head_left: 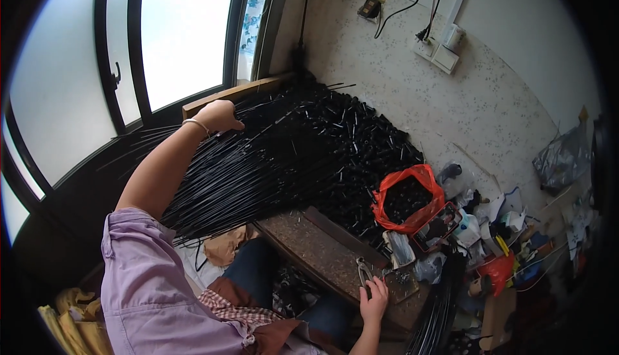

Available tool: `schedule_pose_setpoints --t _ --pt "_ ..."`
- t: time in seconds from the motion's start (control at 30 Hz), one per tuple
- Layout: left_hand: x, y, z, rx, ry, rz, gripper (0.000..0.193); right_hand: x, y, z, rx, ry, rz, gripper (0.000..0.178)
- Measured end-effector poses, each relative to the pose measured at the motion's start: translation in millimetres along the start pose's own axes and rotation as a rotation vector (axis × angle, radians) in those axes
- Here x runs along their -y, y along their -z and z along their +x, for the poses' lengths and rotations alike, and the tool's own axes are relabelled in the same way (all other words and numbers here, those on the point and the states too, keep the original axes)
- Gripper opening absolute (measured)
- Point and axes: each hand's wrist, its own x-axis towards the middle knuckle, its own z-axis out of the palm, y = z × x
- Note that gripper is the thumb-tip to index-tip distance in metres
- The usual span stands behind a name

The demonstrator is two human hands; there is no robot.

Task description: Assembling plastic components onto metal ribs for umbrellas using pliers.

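Observation:
My left hand [220,116] reaches over a big heap of thin black rods [222,174] below the window. Its fingers are bent down and closed at the far side of the heap; whatever they pinch is hidden. Low in the picture, my right hand [374,300] holds a small pair of metal pliers [364,271], the tool's head pointing away from me. The pliers are just above a worn brown bench [296,236], beside a dark bar [345,236] lying along it. Short black cylindrical pieces [361,136] are piled where the rods end at the right.
A red plastic bag [422,177] of dark pieces stands open right of the pile. Beside it are a clear-sided box [400,248], a phone-like slab [438,226] and mixed clutter. More black rods [438,300] lie at the lower right. A wooden board [235,94] edges the window side.

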Motion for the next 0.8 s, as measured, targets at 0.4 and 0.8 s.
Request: schedule_pose_setpoints --t 0.4,0.8 --pt "-55 36 -39 -0.027 -0.142 -0.984 0.029 9 11 3 0.004 0.027 0.075 0.021" --pt "-246 -102 -26 -0.497 -0.326 -1.523 0.030 3 24 -12 -0.013 -0.052 -0.038 0.022"
